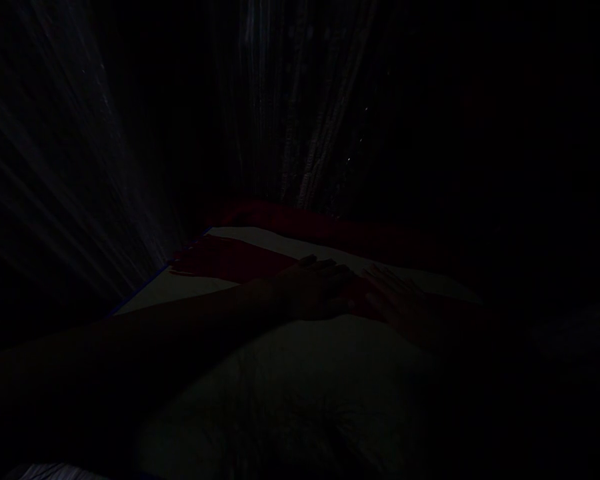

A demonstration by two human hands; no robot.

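Observation:
The scene is very dark. My left hand (315, 287) lies flat with fingers stretched out on a red cloth (230, 260) spread over a pale surface (290, 373). My right hand (395, 300) rests beside it, fingers spread flat, touching or nearly touching the left fingertips. Neither hand holds anything that I can see.
A curtain with pale vertical folds (300, 133) hangs behind the surface. A dark red band (330, 230) runs along the far edge. A blue edge (140, 290) borders the surface at left. Everything to the right is in blackness.

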